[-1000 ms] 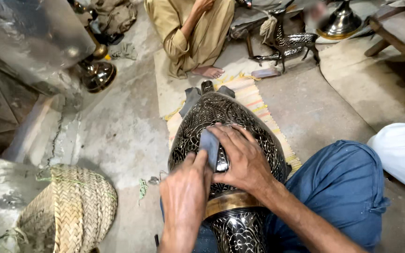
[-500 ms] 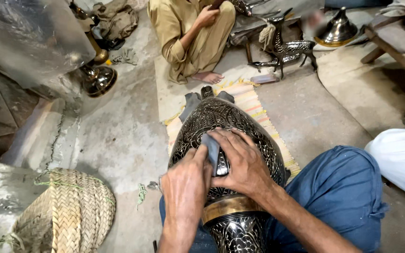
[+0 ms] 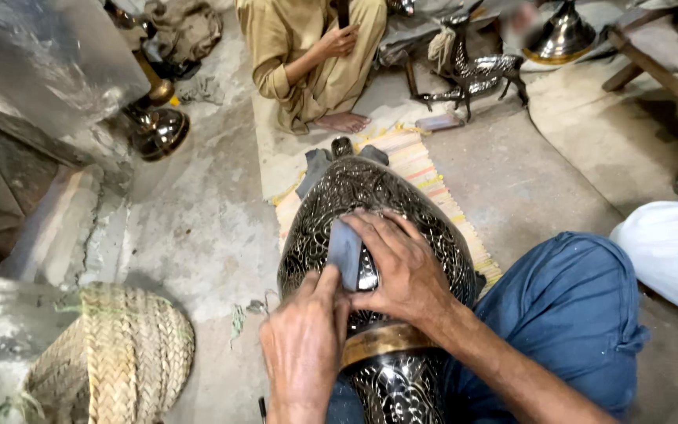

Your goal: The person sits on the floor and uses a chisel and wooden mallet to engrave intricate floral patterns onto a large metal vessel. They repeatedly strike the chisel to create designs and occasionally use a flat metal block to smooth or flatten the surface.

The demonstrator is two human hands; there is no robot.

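Pressure should stay even: right hand [image 3: 406, 271] clamps a small grey abrasive pad [image 3: 345, 253] flat on the large engraved dark metal vase [image 3: 370, 196] lying across the lap, left hand [image 3: 304, 349] pinching the pad's lower edge

The grey cloth pad [image 3: 345, 253] now sits a little higher and more upright on the engraved metal vase [image 3: 378, 212] than a second ago. The right hand [image 3: 402, 267] has spread its fingers wider over the vase's bulge, and the left hand [image 3: 304, 345] has pushed up closer, thumb against the pad's lower edge. The seated person [image 3: 308, 55] opposite has lowered a hand from face height to the chest.
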